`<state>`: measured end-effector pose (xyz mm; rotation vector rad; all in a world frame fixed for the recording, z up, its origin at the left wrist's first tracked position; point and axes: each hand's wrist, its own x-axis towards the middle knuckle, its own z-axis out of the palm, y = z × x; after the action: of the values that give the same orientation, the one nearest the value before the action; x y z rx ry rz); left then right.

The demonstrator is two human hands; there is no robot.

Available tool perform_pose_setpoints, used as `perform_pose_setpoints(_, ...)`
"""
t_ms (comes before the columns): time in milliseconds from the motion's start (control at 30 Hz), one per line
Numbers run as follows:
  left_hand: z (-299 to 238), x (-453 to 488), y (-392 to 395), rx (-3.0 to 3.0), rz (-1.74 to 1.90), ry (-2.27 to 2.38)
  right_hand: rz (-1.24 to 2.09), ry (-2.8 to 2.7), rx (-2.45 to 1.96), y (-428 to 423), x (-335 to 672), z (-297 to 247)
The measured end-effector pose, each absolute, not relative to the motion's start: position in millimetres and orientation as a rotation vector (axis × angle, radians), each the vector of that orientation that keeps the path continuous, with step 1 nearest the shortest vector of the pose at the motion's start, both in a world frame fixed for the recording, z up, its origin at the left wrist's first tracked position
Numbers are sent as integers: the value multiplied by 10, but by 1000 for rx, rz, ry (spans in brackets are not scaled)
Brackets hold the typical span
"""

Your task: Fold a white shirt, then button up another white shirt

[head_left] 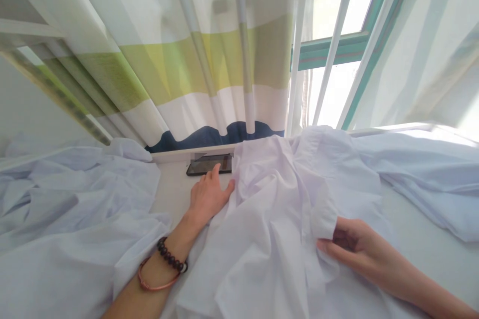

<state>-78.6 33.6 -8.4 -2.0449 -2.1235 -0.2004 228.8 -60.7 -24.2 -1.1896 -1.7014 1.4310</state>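
Observation:
A white garment lies rumpled in front of me, with gathered cloth along its upper part. My right hand is closed on a folded edge of it, thumb below and fingers curled partly out of sight behind the cloth. My left hand has its index finger stretched over a dark phone and its thumb apart, close to the garment's left edge. Whether the fingertip touches the screen I cannot tell. On the left wrist are a dark bead bracelet and a copper-coloured bangle.
More rumpled white cloth covers the left side. A white sleeve-like length of cloth extends to the right. Behind stand a white, green and navy curtain and white railing bars before a window.

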Motion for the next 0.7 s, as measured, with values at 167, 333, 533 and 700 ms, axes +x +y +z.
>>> perform_pose_setpoints(167,-78,-785,344,-2041,-146,-2137,1434,-1694,-1163,-603,2295,-268)
perform_pose_setpoints(333,-63,-799,353,-2073,-239,-2123,1426,-1690,-1143,-600,2290,-275)
perform_pose_setpoints(533,229,-451,51,-2412,-457,-1698,1415,-1701,-1148,-595,2277,-256)
perform_pose_setpoints(700,512,22,-367,-2994,-808,-1184,1414,-1694,-1126,-588,2286,-280)
